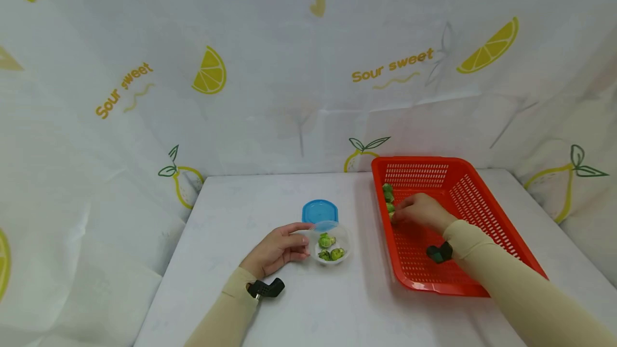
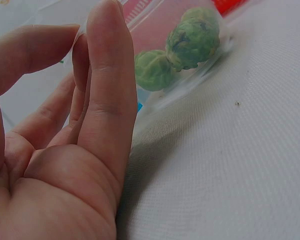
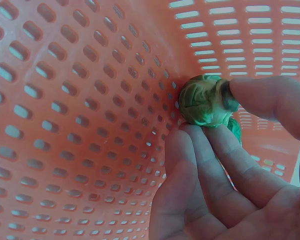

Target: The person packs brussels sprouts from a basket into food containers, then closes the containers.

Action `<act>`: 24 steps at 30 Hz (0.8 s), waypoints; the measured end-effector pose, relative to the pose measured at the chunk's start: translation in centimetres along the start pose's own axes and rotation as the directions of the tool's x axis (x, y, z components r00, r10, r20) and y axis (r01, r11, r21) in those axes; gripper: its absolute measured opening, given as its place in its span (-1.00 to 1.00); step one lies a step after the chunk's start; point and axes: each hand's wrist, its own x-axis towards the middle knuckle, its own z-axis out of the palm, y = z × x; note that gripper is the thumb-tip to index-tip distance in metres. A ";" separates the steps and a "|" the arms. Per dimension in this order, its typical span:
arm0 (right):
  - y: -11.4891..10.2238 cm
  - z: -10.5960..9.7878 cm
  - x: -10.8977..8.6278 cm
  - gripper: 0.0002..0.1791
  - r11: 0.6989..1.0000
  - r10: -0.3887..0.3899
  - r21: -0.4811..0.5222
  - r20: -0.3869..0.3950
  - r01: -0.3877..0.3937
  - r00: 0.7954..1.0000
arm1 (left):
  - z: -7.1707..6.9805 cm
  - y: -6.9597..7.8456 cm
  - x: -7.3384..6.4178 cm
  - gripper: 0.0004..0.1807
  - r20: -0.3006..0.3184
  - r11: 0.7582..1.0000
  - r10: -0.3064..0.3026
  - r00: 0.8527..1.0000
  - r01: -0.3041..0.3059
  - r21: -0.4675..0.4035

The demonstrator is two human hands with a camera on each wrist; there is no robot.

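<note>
At the middle of the table stands a small clear plastic container (image 1: 349, 244) with 3 green Brussels sprouts (image 1: 326, 240) inside. My left hand (image 1: 278, 246) grips its rim at the left side, thumb and fingers meeting at the thin edge in the left wrist view. My right hand (image 1: 424, 212) reaches into a red perforated basket (image 1: 402, 272). There, thumb and fingertips pinch a Brussels sprout (image 3: 202, 102) beside the basket wall. More sprouts (image 1: 388, 193) lie along that same left wall, just beyond the hand.
Right behind the container lies a blue lid (image 1: 319, 210), partly overlapped by it in the head view. The basket fills the right part of the white-covered table (image 1: 231, 213). A white curtain with lemon prints (image 1: 270, 68) hangs along the back and sides.
</note>
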 end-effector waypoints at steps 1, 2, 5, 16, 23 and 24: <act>0.1 0.0 0.0 -0.56 1.000 -0.004 0.006 0.008 0.004 1.000 | 0.0 0.0 0.0 -0.37 -0.002 1.000 -0.001 1.000 0.001 0.000; 0.1 -0.1 -0.1 -0.55 1.000 -0.002 0.012 0.011 0.002 1.000 | 0.0 0.0 0.0 -0.38 -0.005 1.000 -0.001 1.000 0.001 -0.001; 0.2 -0.2 -0.1 -0.52 1.000 0.002 0.025 0.019 -0.003 1.000 | 0.0 0.0 0.1 -0.37 -0.011 1.000 -0.004 1.000 0.004 -0.002; 0.5 -0.4 0.0 -0.50 0.999 0.019 0.037 0.018 -0.019 1.000 | 0.0 0.0 0.0 -0.37 -0.010 1.000 -0.009 1.000 0.009 -0.004; 0.8 -0.7 -0.1 -0.52 0.997 0.022 0.075 0.026 -0.024 0.999 | 0.0 0.1 0.0 -0.38 -0.005 1.000 -0.009 1.000 0.009 -0.008; 0.9 -0.6 0.0 -0.52 0.996 0.027 0.081 0.027 -0.029 0.999 | 0.0 0.1 0.0 -0.38 -0.005 1.000 -0.009 1.000 0.009 -0.009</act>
